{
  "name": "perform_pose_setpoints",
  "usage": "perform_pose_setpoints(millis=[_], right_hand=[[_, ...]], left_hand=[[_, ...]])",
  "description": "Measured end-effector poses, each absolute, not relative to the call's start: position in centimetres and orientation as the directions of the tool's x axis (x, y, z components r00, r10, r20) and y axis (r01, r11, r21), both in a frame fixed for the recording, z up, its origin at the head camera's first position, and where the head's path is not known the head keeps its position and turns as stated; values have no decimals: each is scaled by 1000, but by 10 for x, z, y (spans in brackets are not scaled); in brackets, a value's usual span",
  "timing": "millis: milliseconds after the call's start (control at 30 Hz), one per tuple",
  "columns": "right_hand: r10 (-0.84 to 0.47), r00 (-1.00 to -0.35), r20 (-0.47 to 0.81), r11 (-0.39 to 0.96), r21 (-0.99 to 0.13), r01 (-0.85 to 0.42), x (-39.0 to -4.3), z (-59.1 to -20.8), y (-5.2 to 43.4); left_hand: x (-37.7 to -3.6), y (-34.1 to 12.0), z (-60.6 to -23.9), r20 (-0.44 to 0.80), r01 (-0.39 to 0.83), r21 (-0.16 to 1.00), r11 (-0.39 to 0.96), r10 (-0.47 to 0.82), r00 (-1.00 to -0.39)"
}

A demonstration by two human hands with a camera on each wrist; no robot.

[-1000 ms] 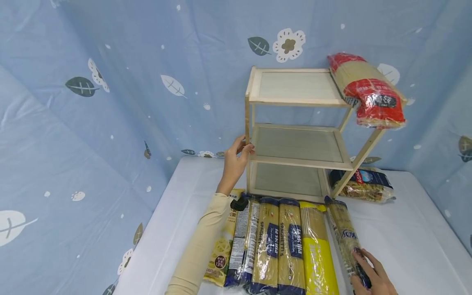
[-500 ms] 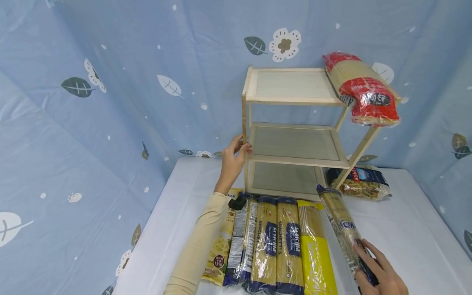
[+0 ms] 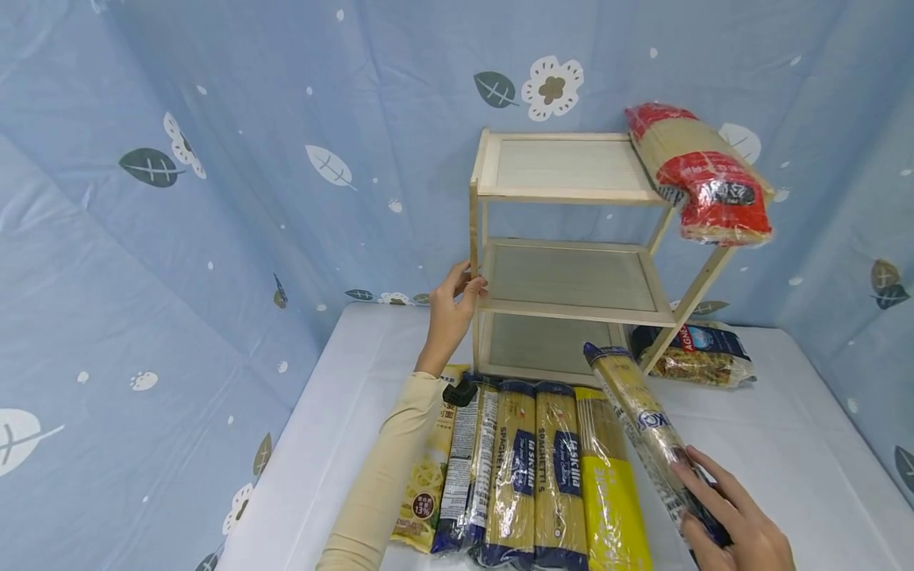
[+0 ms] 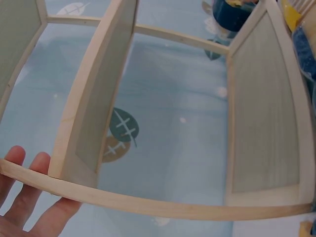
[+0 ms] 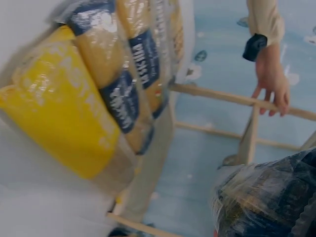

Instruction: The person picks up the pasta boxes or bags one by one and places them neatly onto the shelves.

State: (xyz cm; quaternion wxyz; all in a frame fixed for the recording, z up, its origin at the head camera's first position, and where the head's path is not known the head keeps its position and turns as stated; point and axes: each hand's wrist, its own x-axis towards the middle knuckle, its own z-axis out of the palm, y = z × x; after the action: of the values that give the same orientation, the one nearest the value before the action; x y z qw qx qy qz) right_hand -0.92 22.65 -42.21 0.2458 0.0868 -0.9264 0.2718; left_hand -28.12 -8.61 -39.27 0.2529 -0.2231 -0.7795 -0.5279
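A pasta package [image 3: 646, 420] slants above the white table [image 3: 785, 444], the right hand [image 3: 739, 511] clamping fingers on its near end; the left hand [image 3: 450, 317] grips the wooden rack [image 3: 474, 230], fingers curled. Holding nearer mid-length would likely steady the package.

Soft, even light glints on the held pack [image 3: 648, 420]; right-wrist view is blurred.
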Motion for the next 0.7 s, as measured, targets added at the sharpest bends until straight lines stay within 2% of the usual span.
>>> perform_pose_setpoints(millis=[100, 333, 567, 700], right_hand=[[-87, -844, 530, 824, -438, -360, -11, -414, 225], [-134, -834, 535, 812, -423, -402, -14, -396, 219], [-244, -787, 566, 761, -391, -517, -16, -380, 218], [-258, -757, 600, 717, -407, -566, -18, -373, 217]], left_hand=[[-281, -86, -393, 629, 613, 709, 349, 81, -773], [-280, -87, -392, 621, 602, 715, 355, 74, -781], [-280, -86, -392, 622, 603, 714, 356, 75, -780], [-280, -86, -393, 619, 598, 714, 363, 73, -782]])
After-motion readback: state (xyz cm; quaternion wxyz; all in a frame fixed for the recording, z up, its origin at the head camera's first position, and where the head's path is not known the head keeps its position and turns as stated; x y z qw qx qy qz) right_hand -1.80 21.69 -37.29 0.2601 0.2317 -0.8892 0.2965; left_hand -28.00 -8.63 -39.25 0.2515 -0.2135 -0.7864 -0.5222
